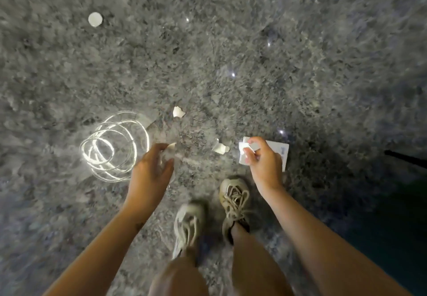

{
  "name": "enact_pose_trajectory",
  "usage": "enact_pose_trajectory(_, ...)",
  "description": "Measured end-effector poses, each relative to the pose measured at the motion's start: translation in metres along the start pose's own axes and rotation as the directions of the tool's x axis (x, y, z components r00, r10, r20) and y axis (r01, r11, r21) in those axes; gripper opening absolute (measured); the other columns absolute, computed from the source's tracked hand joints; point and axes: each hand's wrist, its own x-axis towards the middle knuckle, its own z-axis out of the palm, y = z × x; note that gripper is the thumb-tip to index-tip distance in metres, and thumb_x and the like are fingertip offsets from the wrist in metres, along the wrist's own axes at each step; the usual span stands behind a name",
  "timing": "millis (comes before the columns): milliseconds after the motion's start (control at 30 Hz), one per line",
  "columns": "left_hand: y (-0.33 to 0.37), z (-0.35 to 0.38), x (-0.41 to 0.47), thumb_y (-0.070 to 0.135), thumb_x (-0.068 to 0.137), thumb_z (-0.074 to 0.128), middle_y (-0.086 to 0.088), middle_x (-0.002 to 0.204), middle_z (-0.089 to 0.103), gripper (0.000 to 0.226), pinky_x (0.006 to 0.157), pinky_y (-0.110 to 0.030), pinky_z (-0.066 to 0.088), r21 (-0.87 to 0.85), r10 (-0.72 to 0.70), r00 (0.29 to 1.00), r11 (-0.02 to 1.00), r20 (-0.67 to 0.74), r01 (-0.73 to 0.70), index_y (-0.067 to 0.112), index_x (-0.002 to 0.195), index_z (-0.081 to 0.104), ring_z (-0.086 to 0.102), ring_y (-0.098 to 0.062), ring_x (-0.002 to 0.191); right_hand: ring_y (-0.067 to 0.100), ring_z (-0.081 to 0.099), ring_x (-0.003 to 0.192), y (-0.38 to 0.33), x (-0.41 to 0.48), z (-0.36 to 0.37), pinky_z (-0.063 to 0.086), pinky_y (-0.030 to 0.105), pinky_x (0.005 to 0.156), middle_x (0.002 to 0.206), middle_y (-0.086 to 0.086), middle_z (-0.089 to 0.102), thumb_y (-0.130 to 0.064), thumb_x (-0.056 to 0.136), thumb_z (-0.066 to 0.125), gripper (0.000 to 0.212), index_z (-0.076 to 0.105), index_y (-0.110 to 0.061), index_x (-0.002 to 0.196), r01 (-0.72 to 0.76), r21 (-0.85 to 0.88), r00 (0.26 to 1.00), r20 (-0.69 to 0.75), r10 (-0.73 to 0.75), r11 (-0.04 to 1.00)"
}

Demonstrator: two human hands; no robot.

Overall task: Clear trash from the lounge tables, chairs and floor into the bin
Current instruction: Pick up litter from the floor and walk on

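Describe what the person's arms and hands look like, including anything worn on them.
Both arms are bare to the frame's edge: no sleeves, watch, bracelets or gloves. The left hand and the right hand show no rings. A small dark mark, too blurred to identify, sits on the left forearm. Nothing else is worn.

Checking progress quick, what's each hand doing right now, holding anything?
Left hand: curled around a clear plastic cup, blurred.
Right hand: closed, pinching small white paper scraps.

You can read no text here: the white card (275,155) in your right hand (261,157) carries a small bluish mark near its edge, too blurred to make out.
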Motion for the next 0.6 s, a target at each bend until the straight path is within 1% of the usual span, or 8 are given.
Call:
enact_pose_trajectory(67, -0.016, 0.017, 0.000, 0.011, 0.087, 0.062, -0.004, 0.058, 0.053, 0.026, 0.051, -0.028, 0.040, -0.011, -0.030, 0.999, 1.000, -0.022, 0.030, 0.013, 0.112, 0.057, 0.052, -0.020, 0.052, 0.025, 0.057, 0.061, 0.014, 0.011, 0.013, 0.040, 0.033, 0.054, 0.063, 0.002, 0.058, -0.027, 0.089, 0.060, 0.018, 0.063, -0.013, 0.100, 0.028, -0.026, 0.999, 0.035, -0.027, 0.999)
enact_pose_trajectory(133, -0.034, 0.042, 0.006, 0.012, 0.086, 0.062, -0.005, 0.057, 0.052, 0.026, 0.050, -0.025, 0.038, -0.024, -0.052, 0.998, 0.998, -0.041, 0.051, 0.013, 0.112, 0.058, 0.052, -0.020, 0.052, 0.025, 0.061, 0.066, 0.033, 0.022, 0.032, 0.043, 0.033, 0.057, 0.070, 0.007, 0.065, -0.027, 0.087, 0.063, 0.018, 0.065, -0.012, 0.096, 0.088, -0.053, 0.995, 0.058, -0.085, 0.995)
enact_pose_trajectory(233, -0.066, 0.089, 0.032, 0.013, 0.086, 0.063, 0.007, 0.054, 0.046, 0.027, 0.047, -0.017, 0.033, -0.052, -0.046, 0.994, 0.998, -0.097, 0.041, 0.013, 0.113, 0.059, 0.047, -0.007, 0.048, 0.027, 0.062, 0.070, 0.063, 0.052, 0.075, 0.043, 0.032, 0.063, 0.072, 0.006, 0.069, -0.013, 0.078, 0.073, 0.007, 0.068, -0.009, 0.078, 0.248, -0.053, 0.964, 0.117, -0.240, 0.967)
enact_pose_trajectory(300, -0.087, 0.121, 0.054, 0.015, 0.087, 0.061, 0.006, 0.054, 0.049, 0.026, 0.047, -0.017, 0.035, -0.093, -0.041, 0.992, 0.995, -0.123, 0.029, 0.017, 0.113, 0.058, 0.049, -0.006, 0.048, 0.029, 0.060, 0.075, 0.082, 0.075, 0.109, 0.044, 0.037, 0.072, 0.074, 0.005, 0.069, -0.007, 0.073, 0.075, 0.007, 0.068, -0.008, 0.074, 0.350, -0.076, 0.926, 0.182, -0.332, 0.934)
enact_pose_trajectory(367, -0.105, 0.147, 0.073, 0.014, 0.088, 0.061, 0.007, 0.056, 0.051, 0.025, 0.047, -0.016, 0.036, -0.142, -0.030, 0.988, 0.990, -0.150, 0.008, 0.016, 0.112, 0.057, 0.050, -0.006, 0.048, 0.026, 0.059, 0.075, 0.096, 0.095, 0.138, 0.046, 0.037, 0.075, 0.075, 0.004, 0.068, -0.006, 0.073, 0.075, 0.006, 0.070, -0.007, 0.075, 0.391, -0.046, 0.897, 0.243, -0.369, 0.919)
enact_pose_trajectory(467, -0.127, 0.176, 0.100, 0.018, 0.089, 0.060, 0.013, 0.059, 0.049, 0.026, 0.048, -0.010, 0.037, -0.163, 0.037, 0.985, 0.984, -0.171, -0.065, 0.017, 0.114, 0.056, 0.052, 0.002, 0.053, 0.015, 0.052, 0.065, 0.110, 0.115, 0.173, 0.046, 0.029, 0.067, 0.070, -0.003, 0.057, -0.006, 0.072, 0.076, 0.015, 0.070, -0.007, 0.086, 0.419, 0.025, 0.850, 0.339, -0.402, 0.907)
enact_pose_trajectory(533, -0.141, 0.188, 0.117, 0.021, 0.089, 0.059, 0.010, 0.064, 0.054, 0.028, 0.047, -0.011, 0.036, -0.161, 0.061, 0.982, 0.983, -0.179, -0.090, 0.018, 0.117, 0.055, 0.049, 0.001, 0.050, 0.011, 0.049, 0.064, 0.114, 0.127, 0.191, 0.046, 0.027, 0.068, 0.071, -0.004, 0.055, -0.006, 0.072, 0.076, 0.026, 0.068, -0.010, 0.097, 0.478, 0.034, 0.798, 0.401, -0.450, 0.878)
enact_pose_trajectory(600, -0.154, 0.193, 0.125, 0.020, 0.089, 0.059, 0.004, 0.074, 0.060, 0.027, 0.050, -0.011, 0.036, -0.172, 0.079, 0.977, 0.978, -0.200, -0.114, 0.018, 0.116, 0.055, 0.049, 0.001, 0.054, 0.009, 0.047, 0.065, 0.116, 0.134, 0.203, 0.042, 0.023, 0.073, 0.072, -0.006, 0.054, -0.006, 0.072, 0.075, 0.033, 0.067, -0.011, 0.104, 0.563, -0.009, 0.734, 0.466, -0.495, 0.826)
